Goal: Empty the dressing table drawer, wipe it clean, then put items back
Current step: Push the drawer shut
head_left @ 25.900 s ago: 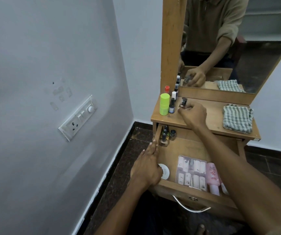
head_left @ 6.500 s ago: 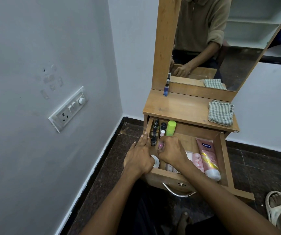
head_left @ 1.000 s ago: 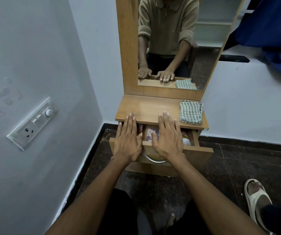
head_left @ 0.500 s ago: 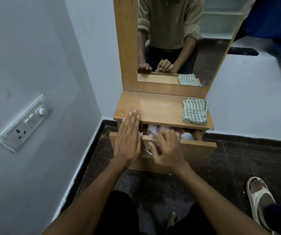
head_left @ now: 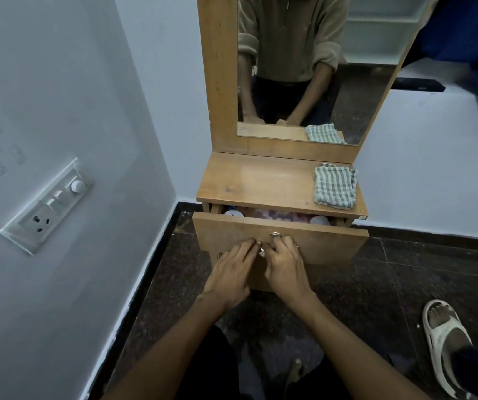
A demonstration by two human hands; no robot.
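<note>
both hands at the drawer front, closing it

the left hand (head_left: 229, 271) lies with fingers straight against the drawer (head_left: 281, 241) front; the right hand (head_left: 285, 268) has its fingers curled at the metal handle (head_left: 261, 250), seemingly gripping it. to finish well, push evenly from both sides so the drawer slides in square without jamming. it is nearly shut, a thin gap showing white caps (head_left: 233, 213) and pink packaging inside. beyond, the cloth (head_left: 335, 184) lies folded on the table (head_left: 260, 180) top.

Both forearms reach forward, bare; left hand (head_left: 230, 271) and right hand (head_left: 284, 268) side by side, fingers curled.
</note>
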